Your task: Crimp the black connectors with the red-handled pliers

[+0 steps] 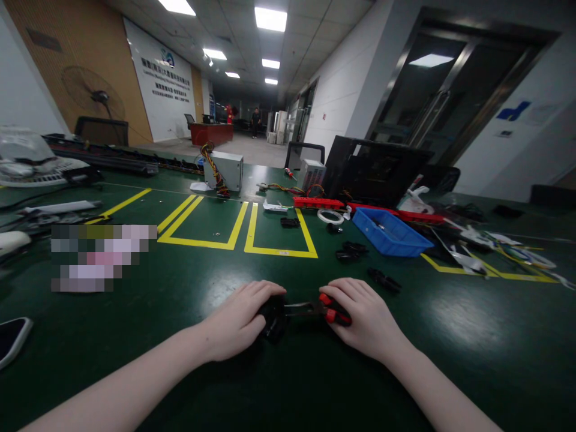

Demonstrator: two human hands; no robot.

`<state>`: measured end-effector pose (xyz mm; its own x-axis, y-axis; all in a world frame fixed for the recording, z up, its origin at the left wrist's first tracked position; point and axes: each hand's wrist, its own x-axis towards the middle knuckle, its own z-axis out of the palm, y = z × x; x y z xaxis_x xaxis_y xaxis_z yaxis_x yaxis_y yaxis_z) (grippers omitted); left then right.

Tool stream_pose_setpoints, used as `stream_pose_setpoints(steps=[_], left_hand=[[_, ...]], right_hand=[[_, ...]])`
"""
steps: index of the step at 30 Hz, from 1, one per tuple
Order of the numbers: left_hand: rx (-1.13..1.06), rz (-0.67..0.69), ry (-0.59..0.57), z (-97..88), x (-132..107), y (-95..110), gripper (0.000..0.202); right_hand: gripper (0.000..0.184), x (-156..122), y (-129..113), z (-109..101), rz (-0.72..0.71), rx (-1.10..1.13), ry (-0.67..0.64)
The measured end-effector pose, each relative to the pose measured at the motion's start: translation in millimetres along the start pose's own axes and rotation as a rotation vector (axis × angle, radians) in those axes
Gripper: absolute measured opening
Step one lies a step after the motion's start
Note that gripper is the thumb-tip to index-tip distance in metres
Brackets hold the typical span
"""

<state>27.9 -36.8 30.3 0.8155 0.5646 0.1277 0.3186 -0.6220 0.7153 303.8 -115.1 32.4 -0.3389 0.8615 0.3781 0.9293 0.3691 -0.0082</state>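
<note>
My left hand [240, 318] is closed around a small black plastic part [274, 321], which it partly hides. Red-and-black handled pliers [332, 311] sit in the grip of my right hand [364, 318]. Their metal jaws point left and reach the black part; whether they bite on it or only touch it, I cannot tell. Both hands are low over the green table [216, 384]. Beyond my right hand lie more black plastic parts [351, 252], and another black piece [383, 280] is closer to it.
A blue bin [389, 234] stands at the right behind the loose parts. Yellow tape outlines [198, 243] mark the table ahead. Farther back are a power supply box [225, 171] with wires and a large black case [373, 171]. A phone [13, 339] lies at the left edge.
</note>
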Motion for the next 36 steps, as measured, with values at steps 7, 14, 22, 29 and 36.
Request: stream_pose_setpoints(steps=[7,14,22,29,36], left_hand=[[0.049,0.066,-0.074,-2.8,-1,2,0.063],[0.087,0.104,-0.082,-0.8,-1,1,0.066],[0.099,0.112,-0.071,4.9,1,-8,0.063],[0.116,0.124,-0.03,5.3,0,-6,0.062],[0.159,0.097,-0.005,2.5,-2,3,0.06]], right_hand=[[0.035,0,-3,0,0.006,0.006,-0.004],[0.043,3,-12,-4,0.016,0.047,-0.032],[0.04,3,-15,-3,0.014,0.066,-0.045],[0.037,2,-16,-1,-0.001,0.095,-0.039],[0.032,1,-18,1,-0.005,0.109,-0.045]])
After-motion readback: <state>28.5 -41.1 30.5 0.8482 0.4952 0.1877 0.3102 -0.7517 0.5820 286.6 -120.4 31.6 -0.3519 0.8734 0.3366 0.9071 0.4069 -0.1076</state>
